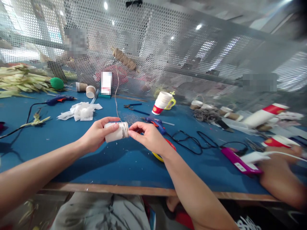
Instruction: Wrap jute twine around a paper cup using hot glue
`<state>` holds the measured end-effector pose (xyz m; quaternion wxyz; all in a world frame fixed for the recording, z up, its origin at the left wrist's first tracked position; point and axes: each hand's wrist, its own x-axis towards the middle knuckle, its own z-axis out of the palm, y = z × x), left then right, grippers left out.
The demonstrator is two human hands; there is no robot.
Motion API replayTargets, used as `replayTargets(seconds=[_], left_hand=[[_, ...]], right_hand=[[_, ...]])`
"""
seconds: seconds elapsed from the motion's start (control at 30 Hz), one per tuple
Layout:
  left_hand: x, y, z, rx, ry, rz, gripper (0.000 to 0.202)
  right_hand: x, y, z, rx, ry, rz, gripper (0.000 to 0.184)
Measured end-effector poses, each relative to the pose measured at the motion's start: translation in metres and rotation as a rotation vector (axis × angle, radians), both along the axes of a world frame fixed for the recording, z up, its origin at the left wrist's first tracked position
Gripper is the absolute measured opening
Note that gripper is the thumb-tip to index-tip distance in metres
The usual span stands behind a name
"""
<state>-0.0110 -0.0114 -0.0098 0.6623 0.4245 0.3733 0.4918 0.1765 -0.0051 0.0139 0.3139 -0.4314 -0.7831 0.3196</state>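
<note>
A white paper cup point(112, 135) lies on its side above the blue table, gripped by my left hand point(97, 132) with the thumb along its wall. Grey-brown cord circles the cup near its right end. At that end, my right hand point(148, 135) has its thumb and fingers closed on the cup's edge; whether cord is also between them I cannot tell. A thin strand of twine point(116, 92) hangs from a twine bundle point(126, 59) on the mesh and reaches down to the cup. Red-and-yellow-handled scissors point(158, 156) lie partly hidden under my right forearm.
Beyond my hands lie a blue glue gun point(155, 123), pliers point(136, 109) and stacked paper cups point(161, 101). A crumpled white plastic bag point(83, 111) and another glue gun point(59, 100) are at left. At right are black cables, a purple power strip point(240, 161) and another person's arm point(280, 175).
</note>
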Motion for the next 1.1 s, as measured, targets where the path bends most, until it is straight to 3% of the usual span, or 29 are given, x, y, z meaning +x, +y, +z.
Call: replayTargets(seconds=[0.3, 0.63, 0.73, 0.9, 1.1], left_hand=[[0.001, -0.004, 0.001, 0.082, 0.047, -0.007, 0.047], [-0.007, 0.002, 0.01, -0.006, -0.052, -0.089, 0.044], [-0.007, 0.001, 0.008, 0.099, 0.004, -0.111, 0.044], [-0.006, -0.005, 0.004, 0.39, 0.244, -0.113, 0.035], [-0.006, -0.012, 0.004, 0.611, 0.405, -0.07, 0.032]], right_hand=[[-0.001, -0.003, -0.001, 0.079, -0.019, 0.017, 0.007], [0.005, -0.009, 0.005, 0.446, -0.168, 0.241, 0.008], [0.009, -0.009, 0.009, 0.343, -0.211, 0.203, 0.01], [0.015, 0.0, 0.011, 0.103, -0.04, -0.085, 0.022], [0.016, 0.004, 0.008, -0.127, 0.103, -0.006, 0.028]])
